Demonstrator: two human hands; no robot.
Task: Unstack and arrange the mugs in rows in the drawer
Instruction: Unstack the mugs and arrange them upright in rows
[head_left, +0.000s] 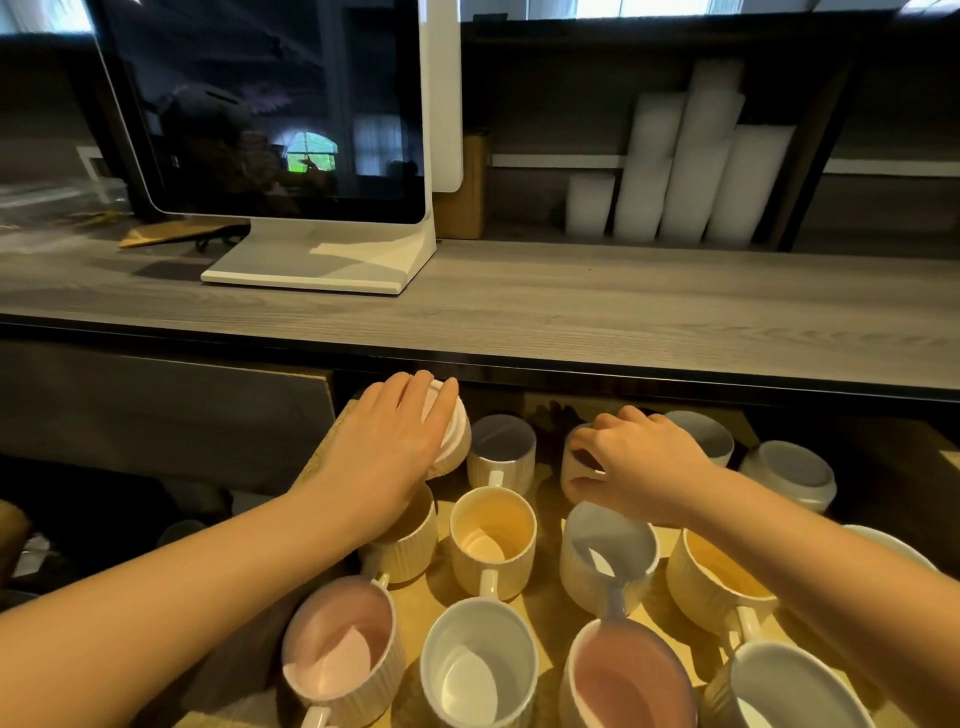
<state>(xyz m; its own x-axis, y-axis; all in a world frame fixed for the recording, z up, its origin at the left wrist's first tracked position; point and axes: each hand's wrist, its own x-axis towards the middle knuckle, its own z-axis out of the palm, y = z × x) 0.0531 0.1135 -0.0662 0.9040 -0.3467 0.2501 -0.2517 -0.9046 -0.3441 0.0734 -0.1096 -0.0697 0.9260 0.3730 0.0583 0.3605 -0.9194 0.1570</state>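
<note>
Several ribbed ceramic mugs stand upright in rows in the open wooden drawer (545, 613). My left hand (389, 452) grips a tilted mug (454, 441) at the back left, its pale base turned up. My right hand (639, 462) is closed over a mug (574, 467) in the back row; most of that mug is hidden. Between the hands stands a mug with a grey inside (501, 452). In the middle row are a yellow-lined mug (492, 540) and a grey-lined mug (608, 556). A pink-lined mug (343, 644) sits at the front left.
The grey wooden counter (571, 312) overhangs the drawer's back. A white-framed monitor (270, 109) stands on it at the left. Stacks of white cups (691, 161) fill the shelf behind. An upside-down mug (789, 473) lies at the drawer's back right.
</note>
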